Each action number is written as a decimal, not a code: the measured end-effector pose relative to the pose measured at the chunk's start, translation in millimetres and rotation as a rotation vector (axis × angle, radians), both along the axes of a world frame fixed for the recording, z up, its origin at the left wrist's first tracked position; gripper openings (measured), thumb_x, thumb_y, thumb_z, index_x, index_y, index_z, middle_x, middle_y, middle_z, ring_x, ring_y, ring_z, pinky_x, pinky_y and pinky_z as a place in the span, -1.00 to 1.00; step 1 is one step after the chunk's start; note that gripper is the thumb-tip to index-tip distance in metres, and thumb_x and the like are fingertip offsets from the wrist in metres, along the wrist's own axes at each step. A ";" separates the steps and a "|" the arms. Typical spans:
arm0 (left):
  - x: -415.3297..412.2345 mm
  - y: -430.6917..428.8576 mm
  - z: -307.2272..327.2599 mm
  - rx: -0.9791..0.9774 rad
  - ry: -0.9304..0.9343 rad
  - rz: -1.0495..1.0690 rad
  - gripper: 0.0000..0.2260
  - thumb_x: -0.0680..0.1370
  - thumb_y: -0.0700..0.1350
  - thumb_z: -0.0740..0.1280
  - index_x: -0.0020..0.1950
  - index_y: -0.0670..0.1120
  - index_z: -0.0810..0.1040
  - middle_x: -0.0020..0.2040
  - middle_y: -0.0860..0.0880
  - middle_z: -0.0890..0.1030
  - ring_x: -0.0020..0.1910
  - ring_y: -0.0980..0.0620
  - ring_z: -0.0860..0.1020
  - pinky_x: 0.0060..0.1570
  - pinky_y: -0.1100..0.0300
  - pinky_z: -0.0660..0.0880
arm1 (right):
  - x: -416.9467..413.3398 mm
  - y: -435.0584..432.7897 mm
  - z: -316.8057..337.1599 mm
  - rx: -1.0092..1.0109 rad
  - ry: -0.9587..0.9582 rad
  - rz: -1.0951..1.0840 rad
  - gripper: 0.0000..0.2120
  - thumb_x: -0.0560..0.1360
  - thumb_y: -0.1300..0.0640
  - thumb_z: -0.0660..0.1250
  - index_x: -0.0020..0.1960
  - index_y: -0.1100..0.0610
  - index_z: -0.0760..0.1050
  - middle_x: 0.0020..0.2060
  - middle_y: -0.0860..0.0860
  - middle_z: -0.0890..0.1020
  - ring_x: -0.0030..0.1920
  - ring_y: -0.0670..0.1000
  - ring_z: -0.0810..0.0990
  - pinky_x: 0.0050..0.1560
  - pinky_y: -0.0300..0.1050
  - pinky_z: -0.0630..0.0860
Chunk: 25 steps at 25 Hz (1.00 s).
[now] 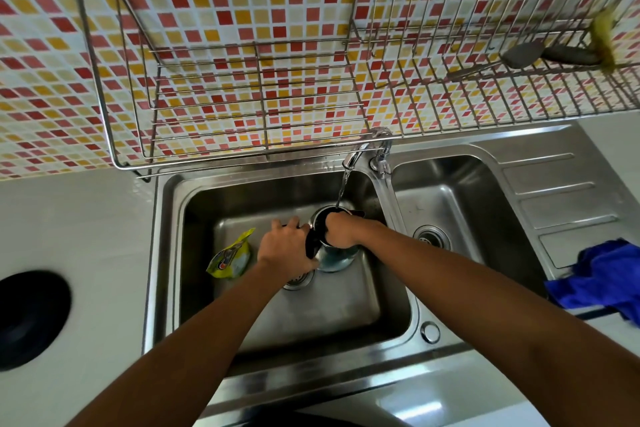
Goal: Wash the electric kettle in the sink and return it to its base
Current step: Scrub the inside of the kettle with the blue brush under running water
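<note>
Forearms reach into the sink [162,253], kettle [334,258] under running water.
Directly below the tap [367,149], the steel kettle is held upright so the stream falls into its open mouth. The left hand [285,248] grips its black handle to steady it, and the right hand [341,230] curls over the rim, probably rubbing inside. Its black base [31,319] waits well left of the tap.

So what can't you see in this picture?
All in the head view:
- Inside of the kettle: covered by the right hand, whose fingertips are hidden too.
- Its handle: mostly under the left hand.
- Black base: blurred, cut by the left edge.
- Words on the packet: too small, blurry.
</note>
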State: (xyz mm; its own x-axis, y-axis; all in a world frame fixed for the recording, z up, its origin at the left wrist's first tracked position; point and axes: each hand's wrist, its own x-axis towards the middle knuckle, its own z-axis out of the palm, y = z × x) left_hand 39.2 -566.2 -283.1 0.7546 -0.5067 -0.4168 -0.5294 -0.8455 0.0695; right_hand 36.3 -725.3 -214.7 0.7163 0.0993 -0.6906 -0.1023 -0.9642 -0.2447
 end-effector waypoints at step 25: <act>-8.8 0.0 29.1 -0.054 0.010 0.044 -0.33 0.41 0.35 0.33 0.37 -0.04 0.44 0.26 -0.09 0.46 0.22 -0.23 0.45 0.14 -0.06 0.52 | -8.5 -9.1 -7.2 0.648 0.419 -1.178 -0.83 0.57 0.26 0.02 -0.15 0.18 0.33 -0.41 0.06 0.40 -0.67 -0.12 0.28 -0.67 -0.35 0.12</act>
